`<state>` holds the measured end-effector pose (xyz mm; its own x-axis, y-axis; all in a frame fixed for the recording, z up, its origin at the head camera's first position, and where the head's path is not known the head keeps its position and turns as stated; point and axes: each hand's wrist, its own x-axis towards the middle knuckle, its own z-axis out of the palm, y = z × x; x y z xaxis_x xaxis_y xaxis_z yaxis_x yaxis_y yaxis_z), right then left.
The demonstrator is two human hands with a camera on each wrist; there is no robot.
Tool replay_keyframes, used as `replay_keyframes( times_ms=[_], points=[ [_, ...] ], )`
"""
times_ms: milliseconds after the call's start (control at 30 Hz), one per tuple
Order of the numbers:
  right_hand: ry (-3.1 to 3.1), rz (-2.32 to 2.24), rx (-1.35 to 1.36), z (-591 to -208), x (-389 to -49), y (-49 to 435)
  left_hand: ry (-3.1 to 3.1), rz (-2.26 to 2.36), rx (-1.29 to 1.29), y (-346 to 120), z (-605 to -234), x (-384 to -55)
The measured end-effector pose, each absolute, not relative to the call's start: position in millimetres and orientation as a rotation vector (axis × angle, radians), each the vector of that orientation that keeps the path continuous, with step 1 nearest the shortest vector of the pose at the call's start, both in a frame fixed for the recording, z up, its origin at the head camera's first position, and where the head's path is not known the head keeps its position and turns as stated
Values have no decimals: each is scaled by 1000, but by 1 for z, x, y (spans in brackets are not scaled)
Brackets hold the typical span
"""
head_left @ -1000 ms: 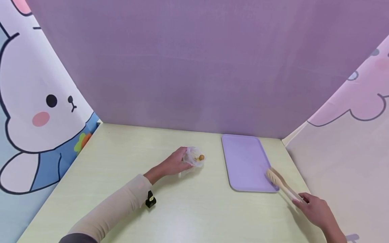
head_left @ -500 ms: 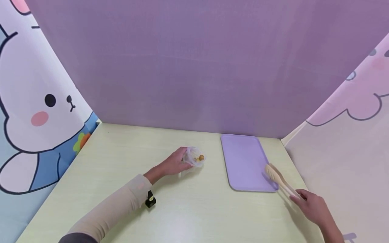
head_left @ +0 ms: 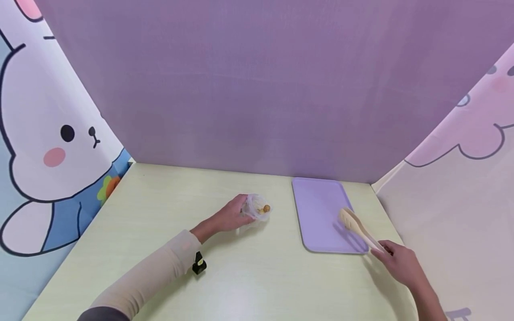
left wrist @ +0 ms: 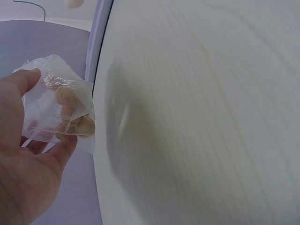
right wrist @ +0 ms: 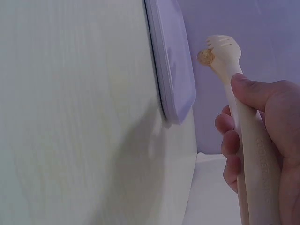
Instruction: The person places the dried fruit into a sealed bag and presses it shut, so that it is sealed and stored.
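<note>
My left hand (head_left: 230,217) grips a clear plastic bag (head_left: 254,206), its mouth turned upward. Several roundish brown pieces (left wrist: 69,97) lie inside it in the left wrist view, thumb and fingers on opposite sides of the bag. With my right hand (head_left: 400,264) I hold a pair of cream tongs (head_left: 360,228), thumb on one arm and fingers curled round the other. Between the tong tips, a small brown roundish piece (right wrist: 205,56) shows in the right wrist view. The tips hang above the right part of a purple tray (head_left: 317,200).
The pale wooden table (head_left: 261,276) meets a purple panel (head_left: 257,89) at the back. A small black object (head_left: 198,264) is beside my left sleeve. Cartoon-printed panels (head_left: 52,111) stand at both sides.
My right hand has moved left and away from me, carrying the tongs from the tray's right edge to over its surface. The left hand and bag stay where they were.
</note>
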<state>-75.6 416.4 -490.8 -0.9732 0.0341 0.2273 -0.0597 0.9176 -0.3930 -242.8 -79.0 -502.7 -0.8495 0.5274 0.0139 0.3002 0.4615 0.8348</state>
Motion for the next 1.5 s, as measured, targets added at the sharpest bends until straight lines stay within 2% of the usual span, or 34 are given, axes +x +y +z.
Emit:
replay_keyframes(
  times_ms=[1500],
  points=[
    [-2820, 733, 365, -452, -165, 305, 2481, 1331, 725, -74, -503, -245]
  ],
)
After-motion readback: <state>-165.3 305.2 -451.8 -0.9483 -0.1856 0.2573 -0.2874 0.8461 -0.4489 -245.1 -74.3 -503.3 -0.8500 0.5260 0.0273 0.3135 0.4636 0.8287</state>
